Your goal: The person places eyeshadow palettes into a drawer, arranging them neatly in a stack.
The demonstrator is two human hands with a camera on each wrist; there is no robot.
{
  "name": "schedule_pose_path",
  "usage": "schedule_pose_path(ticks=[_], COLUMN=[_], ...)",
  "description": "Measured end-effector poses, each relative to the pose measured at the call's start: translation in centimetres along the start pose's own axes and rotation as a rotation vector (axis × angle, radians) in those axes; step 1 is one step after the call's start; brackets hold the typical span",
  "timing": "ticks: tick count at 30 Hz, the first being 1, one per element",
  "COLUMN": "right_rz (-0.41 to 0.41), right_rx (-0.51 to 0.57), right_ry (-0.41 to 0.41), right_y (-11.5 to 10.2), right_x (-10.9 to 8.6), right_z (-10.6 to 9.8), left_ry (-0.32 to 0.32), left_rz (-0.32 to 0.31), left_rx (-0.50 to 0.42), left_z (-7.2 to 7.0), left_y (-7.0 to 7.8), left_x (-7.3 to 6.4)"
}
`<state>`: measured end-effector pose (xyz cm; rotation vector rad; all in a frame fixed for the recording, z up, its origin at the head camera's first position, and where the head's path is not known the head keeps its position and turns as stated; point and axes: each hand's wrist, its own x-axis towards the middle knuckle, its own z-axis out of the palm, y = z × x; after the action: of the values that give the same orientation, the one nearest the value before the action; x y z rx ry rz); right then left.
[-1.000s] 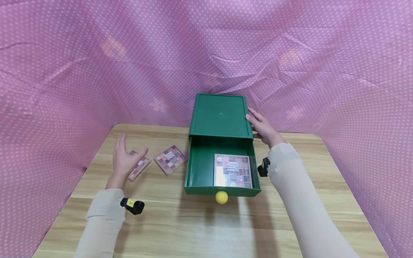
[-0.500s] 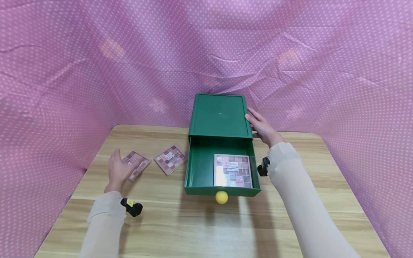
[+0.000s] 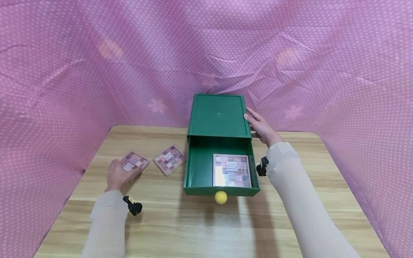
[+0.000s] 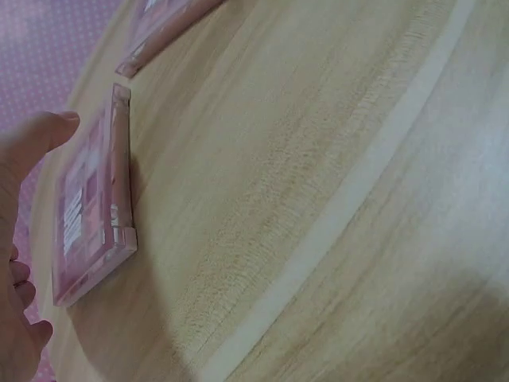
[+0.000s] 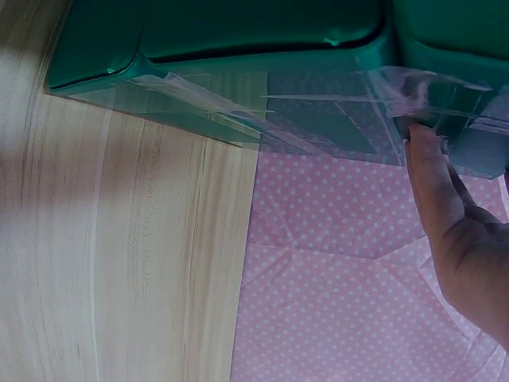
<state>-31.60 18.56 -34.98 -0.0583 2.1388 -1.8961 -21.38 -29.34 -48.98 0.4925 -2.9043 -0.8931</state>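
Note:
My left hand (image 3: 117,175) is at the near-left side of an eyeshadow palette (image 3: 134,160) lying on the table. In the left wrist view, its thumb (image 4: 48,134) stretches over the palette (image 4: 89,191) and the other fingers lie along the opposite side. A second eyeshadow palette (image 3: 169,160) lies just to the right. My right hand (image 3: 262,129) rests with extended fingers against the right side of a green drawer box (image 3: 219,114). Its drawer (image 3: 200,173) is pulled out, and a larger palette (image 3: 231,173) lies in the drawer's right half.
A round yellow knob (image 3: 221,197) sticks out from the drawer front. Clear plastic sheeting (image 5: 318,111) covers the box's side in the right wrist view. Pink dotted cloth (image 3: 155,64) hangs behind and beside the wooden table (image 3: 155,222).
My left hand has come down and closer to the left palette, its fingers drawing nearer together. My right hand has stayed at the box, and the drawer has not moved.

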Motion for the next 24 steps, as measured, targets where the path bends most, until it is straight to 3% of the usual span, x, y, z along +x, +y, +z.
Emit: schedule_pose_path(ticks=[13, 24], right_rz=[0.016, 0.008], right_rx=[0.014, 0.019], right_ry=[0.030, 0.031], right_y=[0.1, 0.3], right_x=[0.0, -0.1], right_z=[-0.1, -0.2], left_ry=[-0.026, -0.028], left_rz=[-0.013, 0.025], left_rx=[0.006, 0.015], left_z=[1.3, 1.3], left_y=[-0.8, -1.2], left_x=[-0.2, -0.3])
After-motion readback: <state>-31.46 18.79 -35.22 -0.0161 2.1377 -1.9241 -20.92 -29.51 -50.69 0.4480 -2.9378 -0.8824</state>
